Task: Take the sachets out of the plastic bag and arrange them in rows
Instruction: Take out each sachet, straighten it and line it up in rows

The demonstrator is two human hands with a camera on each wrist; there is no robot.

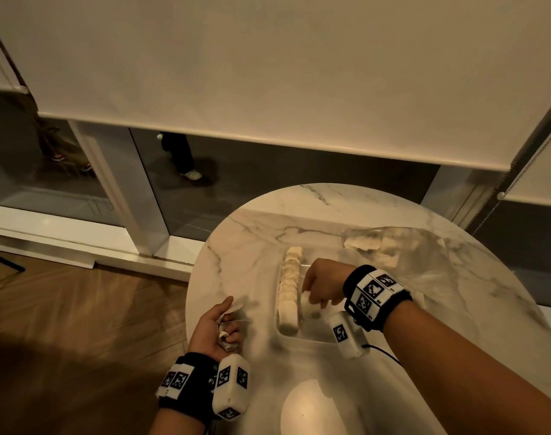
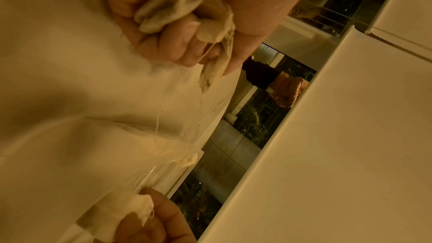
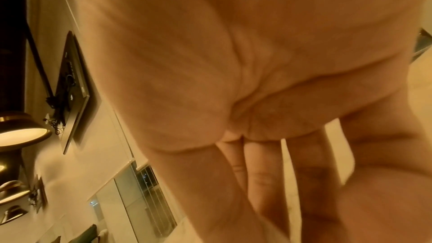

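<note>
A row of pale sachets (image 1: pixel 289 287) runs front to back inside a clear tray (image 1: pixel 291 335) on the round marble table (image 1: pixel 246 246). My right hand (image 1: pixel 318 288) hovers just right of the row and pinches one white sachet (image 1: pixel 307 304) at its fingertips. My left hand (image 1: pixel 219 328) rests at the table's left edge, its fingers curled round a bunch of sachets (image 2: pixel 177 10) with strings trailing. The plastic bag (image 1: pixel 380 246) lies at the back right with several sachets still inside. In the right wrist view only my palm (image 3: pixel 233 62) fills the frame.
The table edge drops to a wooden floor (image 1: pixel 64 324) on the left. A roller blind (image 1: pixel 267 58) and glass panels (image 1: pixel 299 196) stand behind the table. A bright lamp reflection (image 1: pixel 308 403) marks the near tabletop.
</note>
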